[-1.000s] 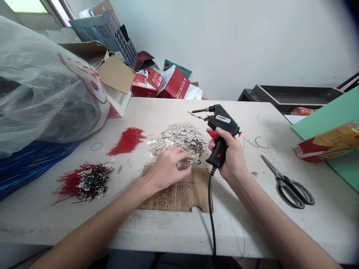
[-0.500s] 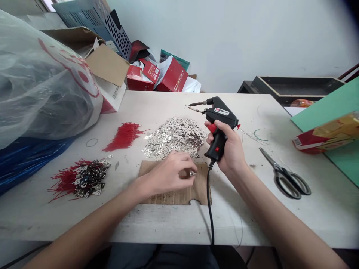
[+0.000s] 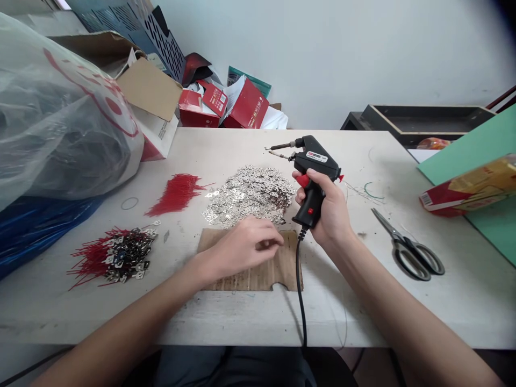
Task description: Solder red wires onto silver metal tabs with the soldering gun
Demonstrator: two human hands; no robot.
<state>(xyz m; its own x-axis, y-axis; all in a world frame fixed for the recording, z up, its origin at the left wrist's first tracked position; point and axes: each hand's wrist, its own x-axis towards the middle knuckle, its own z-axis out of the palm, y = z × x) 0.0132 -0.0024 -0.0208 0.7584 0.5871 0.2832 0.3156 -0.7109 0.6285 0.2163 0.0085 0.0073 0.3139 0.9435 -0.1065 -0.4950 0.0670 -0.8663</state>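
My right hand (image 3: 331,207) grips a black soldering gun (image 3: 316,164) by its handle, a finger at the red trigger. The gun's tip points left, above the far side of a pile of small silver metal tabs (image 3: 250,194). Over a piece of brown cardboard (image 3: 245,280), my left hand (image 3: 252,244) is closed, thumb and fingertips together. Whatever they may pinch is hidden. Left of the tabs lies a bundle of short red wires (image 3: 176,193). Nearer me, at the left, is a heap of red wires with metal tabs at their ends (image 3: 116,255).
Scissors (image 3: 407,247) lie at the right, near loose thin wire (image 3: 363,191). A large plastic bag (image 3: 68,118) and an open carton (image 3: 151,88) crowd the left. Red boxes (image 3: 245,105) stand at the back. A red and yellow package (image 3: 467,188) sits far right. The gun's cord (image 3: 299,290) crosses the table's front edge.
My left fingers have closed closer together, and the small metal tab seen at their tips is now out of sight. The soldering gun stays nearly still; the view has shifted slightly.
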